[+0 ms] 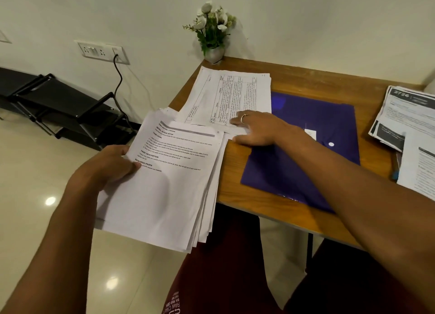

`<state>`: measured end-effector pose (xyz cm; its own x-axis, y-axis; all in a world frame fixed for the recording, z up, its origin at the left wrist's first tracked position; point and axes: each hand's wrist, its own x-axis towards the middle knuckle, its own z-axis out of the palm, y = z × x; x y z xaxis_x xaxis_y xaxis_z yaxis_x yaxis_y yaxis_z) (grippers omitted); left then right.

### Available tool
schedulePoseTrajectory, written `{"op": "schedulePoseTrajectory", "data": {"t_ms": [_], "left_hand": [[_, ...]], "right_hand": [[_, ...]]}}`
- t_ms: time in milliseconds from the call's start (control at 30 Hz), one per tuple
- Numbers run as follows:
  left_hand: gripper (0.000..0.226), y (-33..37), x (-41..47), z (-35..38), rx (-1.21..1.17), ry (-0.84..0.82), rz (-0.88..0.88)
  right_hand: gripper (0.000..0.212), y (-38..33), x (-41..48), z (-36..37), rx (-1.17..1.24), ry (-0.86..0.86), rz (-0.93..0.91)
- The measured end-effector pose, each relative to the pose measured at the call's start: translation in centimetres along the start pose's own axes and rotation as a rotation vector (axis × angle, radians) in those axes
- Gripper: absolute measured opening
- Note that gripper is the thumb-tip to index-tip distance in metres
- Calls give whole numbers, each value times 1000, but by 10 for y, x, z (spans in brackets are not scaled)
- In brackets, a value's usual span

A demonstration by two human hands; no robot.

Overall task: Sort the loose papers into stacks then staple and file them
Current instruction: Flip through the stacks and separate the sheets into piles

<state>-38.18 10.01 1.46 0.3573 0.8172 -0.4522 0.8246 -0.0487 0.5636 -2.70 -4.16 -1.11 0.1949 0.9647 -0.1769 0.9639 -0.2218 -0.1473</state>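
Carrying the sorted piles, the wooden table (306, 82) is holding a purple folder (306, 153) lying flat in its middle, a corner stack (230, 94) of papers at its far left and a right stack (404, 115) at its right edge. The bundle of loose papers (169, 191) is hanging off the table's left side, above the person's lap, with its far end reaching the corner stack's near edge. It is fanning out along its right side, so the sheets are looking light, limp and ready to slide over one another. I am judging that a pinch on one long side, with support underneath, is suiting it best. Its long axis is running from the lap toward the table corner, with the heading end pointing away from the person. The corner stack is lying with its long axis toward the wall and its print turned sideways. The left hand (110, 165) is gripping the bundle at its left long edge, thumb on top and fingers curling beneath. The right hand (256, 130) is resting on the corner stack's near end, its fingers (235, 121) straight and slightly apart, pressing the top sheet flat.
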Motion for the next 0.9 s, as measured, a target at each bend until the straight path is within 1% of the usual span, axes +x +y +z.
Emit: {"op": "schedulePoseTrajectory", "data": {"t_ms": [67, 100, 133, 233, 333, 433, 500, 600, 700, 767, 833, 867, 900], "left_hand": [[32, 0, -2, -2, -26, -12, 8], [29, 0, -4, -4, -36, -13, 20], [26, -1, -6, -7, -49, -12, 32], [19, -5, -12, -16, -114, -25, 32], [18, -13, -16, -25, -164, -48, 18], [21, -24, -19, -34, -208, -48, 11], [24, -31, -22, -41, -246, -51, 6], [26, -41, -27, -52, -319, -53, 15], [24, -41, -34, -58, -407, -75, 66], [23, -33, -41, -59, -457, -108, 100], [26, -24, -46, -54, -498, -147, 126], [27, -17, -47, -50, -503, -155, 134], [27, -9, -48, -44, -507, -157, 136]], "right_hand": [[80, -6, 0, 3, 2, 5, -14], [81, -9, 0, 4, 0, 19, -17], [78, -12, 1, 5, -3, 40, -17], [59, -21, 5, 10, -37, 137, -26], [46, -26, 9, 15, -66, 185, -13], [41, -26, 13, 24, -89, 270, 38], [41, -29, 8, 29, -7, 371, 45], [36, -51, -9, 31, 287, 502, 35], [37, -82, -32, 30, 713, 539, 153], [48, -101, -50, 32, 1073, 482, 187], [61, -116, -64, 35, 1430, 358, 138], [66, -121, -68, 38, 1556, 297, 135], [66, -125, -75, 40, 1663, 260, 124]]}}
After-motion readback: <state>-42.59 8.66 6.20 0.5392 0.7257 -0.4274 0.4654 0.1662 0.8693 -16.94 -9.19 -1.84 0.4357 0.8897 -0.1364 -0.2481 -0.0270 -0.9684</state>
